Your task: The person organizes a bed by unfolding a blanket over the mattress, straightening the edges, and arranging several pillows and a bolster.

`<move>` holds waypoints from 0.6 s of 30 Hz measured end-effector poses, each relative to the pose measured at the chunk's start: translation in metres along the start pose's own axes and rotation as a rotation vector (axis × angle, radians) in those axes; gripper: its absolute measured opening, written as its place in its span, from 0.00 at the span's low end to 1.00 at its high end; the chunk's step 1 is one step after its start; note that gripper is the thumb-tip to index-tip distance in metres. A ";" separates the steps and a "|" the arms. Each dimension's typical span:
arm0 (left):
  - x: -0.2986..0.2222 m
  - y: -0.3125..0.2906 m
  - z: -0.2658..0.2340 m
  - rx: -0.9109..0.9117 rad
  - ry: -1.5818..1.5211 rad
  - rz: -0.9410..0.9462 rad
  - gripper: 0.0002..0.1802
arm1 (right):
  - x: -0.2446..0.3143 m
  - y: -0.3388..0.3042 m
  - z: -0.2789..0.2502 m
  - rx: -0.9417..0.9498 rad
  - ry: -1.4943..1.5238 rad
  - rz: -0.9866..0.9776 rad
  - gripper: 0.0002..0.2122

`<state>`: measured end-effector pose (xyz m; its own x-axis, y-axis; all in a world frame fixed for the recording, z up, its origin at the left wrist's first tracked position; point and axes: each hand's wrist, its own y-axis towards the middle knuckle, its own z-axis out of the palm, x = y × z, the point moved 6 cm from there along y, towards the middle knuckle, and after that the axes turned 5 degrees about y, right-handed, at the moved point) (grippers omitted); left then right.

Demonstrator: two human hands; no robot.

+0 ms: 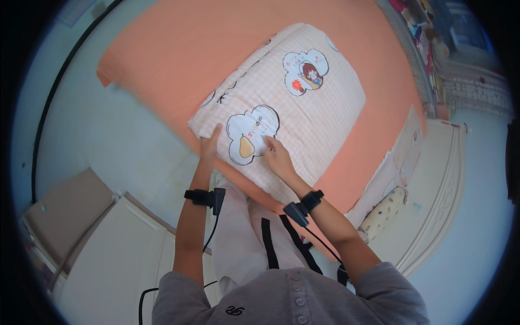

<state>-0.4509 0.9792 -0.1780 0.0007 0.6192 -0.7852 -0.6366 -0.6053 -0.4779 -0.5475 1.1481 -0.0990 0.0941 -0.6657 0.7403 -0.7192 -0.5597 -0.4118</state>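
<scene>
A folded quilt [325,122] in pale pink check, with cloud-shaped cartoon patches, lies at a slant on the bed. At its near left corner my left hand [210,143] grips the edge, thumb along the side and the other fingers hidden by the cloth. My right hand [277,156] is over the near part of the quilt, beside the patch with a yellow pear [247,146]. Its fingers are curled together, slightly blurred, and no object shows in them. Dark straps with small devices sit on both my wrists.
An orange sheet [173,49] covers the bed. Pillows [382,214] lie at the right, by a cream headboard [433,184]. A white cabinet [116,252] and a brown box [76,208] stand at the lower left. Cables [322,244] hang from my wrist devices.
</scene>
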 end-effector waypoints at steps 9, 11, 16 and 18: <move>-0.020 0.001 -0.024 -0.327 0.445 0.120 0.16 | -0.126 -0.073 -0.095 -0.565 -0.232 0.069 0.19; -0.001 0.018 -0.051 -0.332 0.429 0.090 0.16 | -0.179 -0.077 -0.100 -0.594 -0.213 0.257 0.20; -0.059 0.042 0.010 -0.097 1.261 0.472 0.29 | -0.243 -0.102 -0.092 -0.588 0.116 0.764 0.28; -0.064 0.055 0.065 0.108 1.460 0.546 0.33 | -0.280 -0.104 -0.089 -0.660 0.263 0.700 0.34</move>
<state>-0.5360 0.9390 -0.1289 0.4387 -0.6975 -0.5666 -0.8598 -0.5092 -0.0387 -0.5603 1.4370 -0.2163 -0.5956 -0.5654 0.5706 -0.8003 0.3572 -0.4815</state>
